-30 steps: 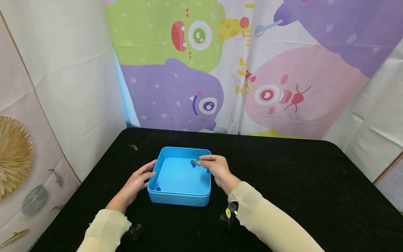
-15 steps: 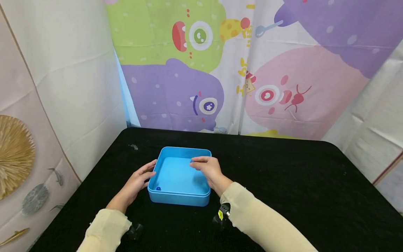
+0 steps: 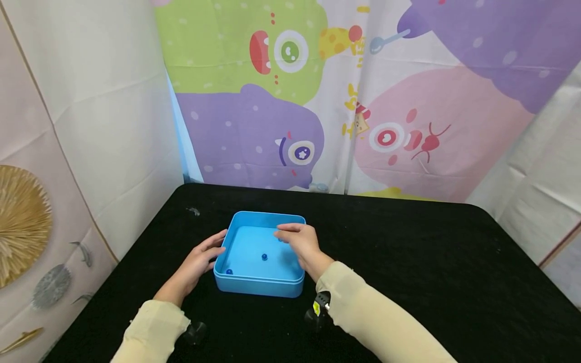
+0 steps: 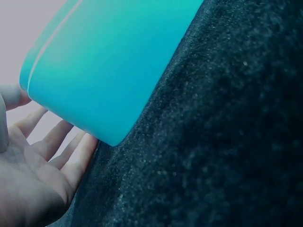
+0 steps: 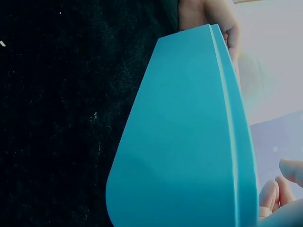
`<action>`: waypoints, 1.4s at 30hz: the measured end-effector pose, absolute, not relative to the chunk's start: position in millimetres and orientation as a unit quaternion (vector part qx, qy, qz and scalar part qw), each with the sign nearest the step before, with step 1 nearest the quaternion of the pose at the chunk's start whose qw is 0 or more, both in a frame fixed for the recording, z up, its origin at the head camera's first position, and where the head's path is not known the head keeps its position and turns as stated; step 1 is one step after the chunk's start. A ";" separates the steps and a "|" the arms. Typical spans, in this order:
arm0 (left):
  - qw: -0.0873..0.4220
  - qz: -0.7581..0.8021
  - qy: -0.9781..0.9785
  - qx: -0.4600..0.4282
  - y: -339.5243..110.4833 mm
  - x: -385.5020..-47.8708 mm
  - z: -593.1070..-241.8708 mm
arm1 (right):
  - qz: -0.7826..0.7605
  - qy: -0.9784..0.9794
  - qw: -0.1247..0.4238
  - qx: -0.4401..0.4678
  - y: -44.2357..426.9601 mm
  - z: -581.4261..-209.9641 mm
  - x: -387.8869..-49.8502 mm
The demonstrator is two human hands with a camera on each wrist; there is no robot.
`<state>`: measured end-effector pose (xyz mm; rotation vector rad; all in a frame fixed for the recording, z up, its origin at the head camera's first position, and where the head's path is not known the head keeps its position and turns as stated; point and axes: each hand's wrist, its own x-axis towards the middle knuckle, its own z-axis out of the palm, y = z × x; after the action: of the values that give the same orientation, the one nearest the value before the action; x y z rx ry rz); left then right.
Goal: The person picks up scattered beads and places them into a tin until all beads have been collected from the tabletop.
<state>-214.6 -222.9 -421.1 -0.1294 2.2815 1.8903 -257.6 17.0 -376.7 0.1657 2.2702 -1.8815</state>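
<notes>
A shallow square blue box (image 3: 258, 286) stands on the black table. My left hand (image 3: 199, 258) rests on its left side, fingers fairly straight against the outer wall and thumb by the rim; the left wrist view also shows these fingers (image 4: 52, 142) at the box corner. My right hand (image 3: 303, 246) hovers over the box's right part, its fingertips apart with no bead visible between them. Just below those fingertips a blue bead (image 3: 280, 239) partly shows. Another blue bead (image 3: 265, 257) lies mid-floor, and a third blue bead (image 3: 229, 271) is in the near left corner. My right hand hides the box's far right area.
Black cloth covers the table (image 3: 408, 262). A small greyish scrap (image 3: 193, 212) lies on it, left of the box's far edge. Behind the table hangs a printed cartoon curtain (image 3: 254, 136), with a pale curtain (image 3: 113, 101) on the left.
My right hand moved left over the box, then stayed about there. A blue bead seen at its fingertips half a second ago is gone from there; one now lies mid-floor. The left hand stayed put.
</notes>
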 end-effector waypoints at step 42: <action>0.098 0.638 0.762 -0.045 -222.7 -215.2 -417.3 | -0.679 0.729 0.039 0.079 82.6 -400.6 -244.9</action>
<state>-215.2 -222.7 -417.3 -0.1320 2.2560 1.8877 -244.9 82.6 -400.6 0.2422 2.2365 -2.0809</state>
